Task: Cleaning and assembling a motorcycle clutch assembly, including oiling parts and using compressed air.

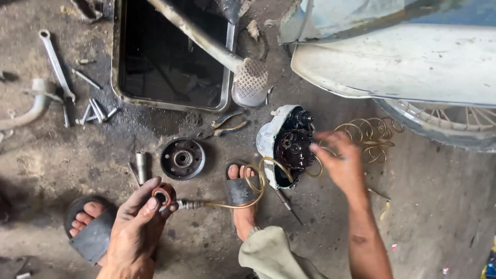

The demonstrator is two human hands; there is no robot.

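Hands: left (137, 222) pinches ring (164, 195), right (338, 160) touches cover (287, 144).

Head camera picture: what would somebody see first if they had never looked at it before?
Probably the two greasy hands. The left hand pinches a small reddish ring-shaped part at the bottom left, and the right hand reaches into an open, oily engine cover standing on the ground in the middle. Next come the black drip tray at the top and the brass-coloured coiled tube under the pale vehicle body.

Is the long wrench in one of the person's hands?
No, the wrench lies on the ground at upper left, far from the left hand and right hand.
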